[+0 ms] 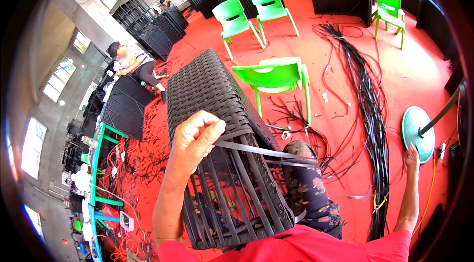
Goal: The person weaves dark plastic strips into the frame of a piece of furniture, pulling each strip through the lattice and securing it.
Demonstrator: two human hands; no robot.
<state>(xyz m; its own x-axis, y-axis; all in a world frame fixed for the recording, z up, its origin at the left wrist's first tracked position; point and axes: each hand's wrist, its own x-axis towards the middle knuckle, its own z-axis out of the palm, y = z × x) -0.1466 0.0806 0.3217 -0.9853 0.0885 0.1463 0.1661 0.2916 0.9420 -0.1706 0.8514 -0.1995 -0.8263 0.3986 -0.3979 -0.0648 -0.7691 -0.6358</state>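
Note:
A black woven-wicker frame (pixel 200 81) leans in front of me, its upper part covered in tight weave and its lower part showing bare bars (pixel 232 200). At the lower edge of the weave, my left hand (pixel 195 138) is closed on a flat grey-black wicker strip (pixel 256 150). That strip runs right across the bars toward my patterned trouser leg (pixel 311 190). Far out to the right, my right hand (pixel 411 156) reaches beside a round green stand base (pixel 417 126). Its fingers are too small to make out, and no strip shows clearly in it.
A long bundle of black strips (pixel 368 114) lies on the red floor (pixel 340 138) at right. Green chairs (pixel 274 77) stand ahead. Left, a person sits (pixel 136 64) near dark wicker panels (pixel 126 101) and a green-framed table (pixel 98 163). A yellow cord (pixel 428 198) lies near my right arm.

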